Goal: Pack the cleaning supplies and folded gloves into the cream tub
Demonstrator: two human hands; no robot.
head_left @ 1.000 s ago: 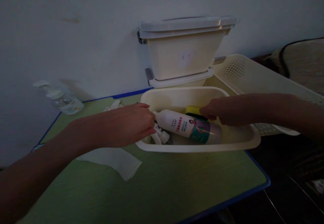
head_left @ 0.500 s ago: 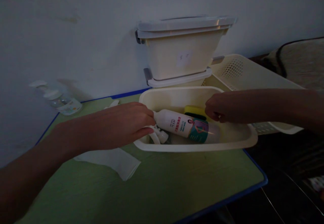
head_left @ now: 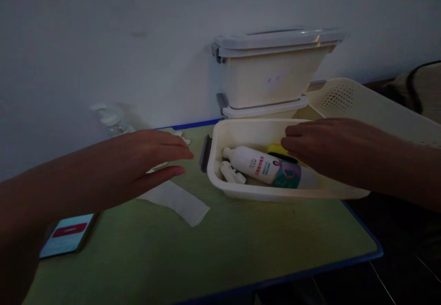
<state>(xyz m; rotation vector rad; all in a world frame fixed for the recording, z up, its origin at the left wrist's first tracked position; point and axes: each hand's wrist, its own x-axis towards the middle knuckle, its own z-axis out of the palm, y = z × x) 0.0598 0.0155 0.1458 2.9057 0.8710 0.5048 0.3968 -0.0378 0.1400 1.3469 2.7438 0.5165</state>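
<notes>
A cream plastic bin (head_left: 275, 194) sits on the green table. Inside it lie a white spray bottle (head_left: 265, 168), its detached trigger head (head_left: 232, 172) and a yellow sponge (head_left: 278, 149). My left hand (head_left: 151, 160) hovers open above the table, left of the bin, fingers stretched toward it and touching nothing. My right hand (head_left: 320, 146) is spread flat and open over the bin's right half, just above the sponge and the bottle's base, holding nothing.
Two lidded cream boxes (head_left: 272, 73) are stacked against the wall behind the bin. A perforated basket (head_left: 361, 105) lies to the right. A white cloth (head_left: 179, 201) and a phone (head_left: 67, 240) lie on the table (head_left: 213, 254). A clear pump bottle (head_left: 110, 119) stands far left.
My left hand has let go of the bin's left end and drawn back to the left, opening. My right hand opened flat over the bin. The view shifted left, revealing the phone.
</notes>
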